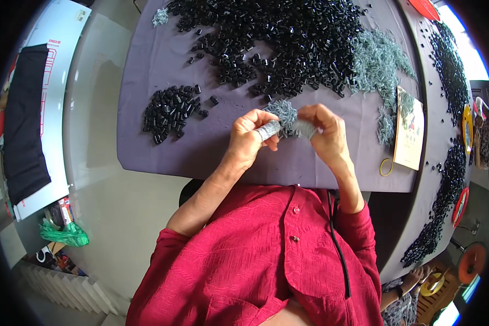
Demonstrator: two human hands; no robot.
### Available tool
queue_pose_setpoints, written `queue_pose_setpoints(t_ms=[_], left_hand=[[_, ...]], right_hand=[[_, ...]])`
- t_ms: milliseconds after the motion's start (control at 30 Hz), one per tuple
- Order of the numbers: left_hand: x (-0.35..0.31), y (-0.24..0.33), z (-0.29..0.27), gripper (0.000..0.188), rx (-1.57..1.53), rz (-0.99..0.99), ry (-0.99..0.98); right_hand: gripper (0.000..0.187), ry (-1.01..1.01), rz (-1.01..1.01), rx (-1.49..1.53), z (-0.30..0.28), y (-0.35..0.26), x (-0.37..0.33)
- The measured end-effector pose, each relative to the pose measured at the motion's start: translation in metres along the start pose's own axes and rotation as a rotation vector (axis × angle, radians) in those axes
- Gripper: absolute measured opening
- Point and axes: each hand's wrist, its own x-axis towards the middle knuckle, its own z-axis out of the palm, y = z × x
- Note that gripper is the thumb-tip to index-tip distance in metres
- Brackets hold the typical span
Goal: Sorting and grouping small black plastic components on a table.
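Note:
My left hand (246, 139) is at the table's near edge, its fingers closed in a pinch with grey wrapping on a digit. What it pinches is too small or hidden to name. Opposite it, my right hand (329, 139) has curled fingers, also closed, with a pale wrapping; its fingertips are blurred and whatever they hold cannot be made out. Between and just beyond both hands lies a small heap of thin grey pin-like pieces (282, 113). A pile of small black parts (171, 111) sits to the left of my left hand.
A large spread of black parts (288, 41) covers the table's far side, with more grey pieces (377, 62) at its right. Right of my hands lie a printed booklet (409, 136) and a yellow ring (386, 167). Another person's hand (414, 277) shows at lower right.

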Motion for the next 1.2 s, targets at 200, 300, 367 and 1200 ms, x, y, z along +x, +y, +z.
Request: queue_pose_setpoints(t_ms=[200, 300, 367, 1200], left_hand=[[0.004, 0.004, -0.009, 0.007, -0.092, -0.021, 0.049], [0.004, 0.007, -0.007, 0.008, -0.136, -0.016, 0.051], [0.007, 0.006, -0.008, 0.008, -0.133, -0.016, 0.061], [0.017, 0.024, 0.053, 0.007, -0.016, 0.111, -0.061]], right_hand=[[0.036, 0.045, -0.223, -0.476, 0.008, 0.014, 0.041], [0.037, 0.019, -0.217, -0.555, 0.013, 0.018, 0.045], [0.035, 0.013, -0.219, -0.582, 0.015, 0.021, 0.047], [0.025, 0.099, 0.227, 0.859, -0.016, -0.008, -0.014]])
